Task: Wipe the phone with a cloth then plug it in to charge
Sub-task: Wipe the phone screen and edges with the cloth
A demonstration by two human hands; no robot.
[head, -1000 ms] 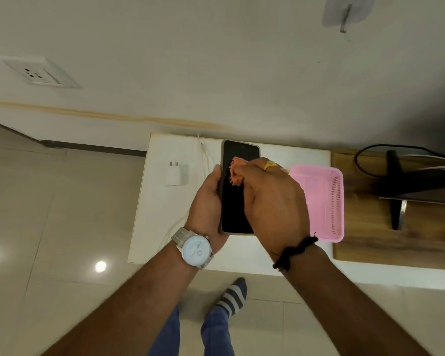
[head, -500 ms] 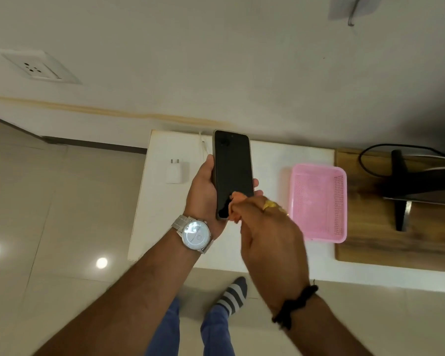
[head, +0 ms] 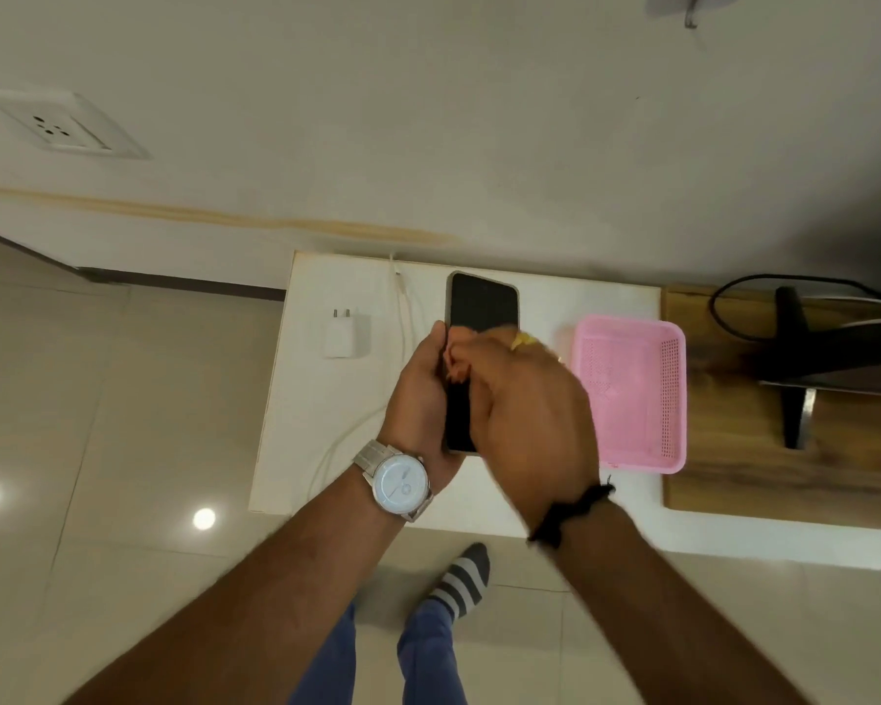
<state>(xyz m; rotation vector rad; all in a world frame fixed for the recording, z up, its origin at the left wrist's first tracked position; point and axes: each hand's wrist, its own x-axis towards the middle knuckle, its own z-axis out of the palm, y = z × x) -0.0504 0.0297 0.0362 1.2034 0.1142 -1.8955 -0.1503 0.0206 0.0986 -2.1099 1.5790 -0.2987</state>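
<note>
We see the phone (head: 483, 302) held up over the white tabletop (head: 321, 450), its long axis running away from us, its upper end just short of the wall. Its screen is black and unlit, with rounded corners and a thin pale rim that catches the light along the top and left edges; only the top part and a narrow strip down the left side show, the rest being covered. The left hand (head: 420, 394) grips it from the left edge, thumb lying along that side and the palm cupped under the lower end; a silver watch (head: 402, 484) with a pale dial sits on that wrist. The right hand (head: 532, 414) lies across the middle of the screen, blurred, its fingers curled together and pinching a small orange cloth (head: 458, 362), which peeks out at the fingertips against the glass. A dark band (head: 573, 511) circles the right wrist. On the table to the left of the phone lie a white charger plug (head: 343, 332) and a white cable (head: 403, 318), apart from it; to the right stands a pink basket (head: 631, 394), close beside the right hand.
</note>
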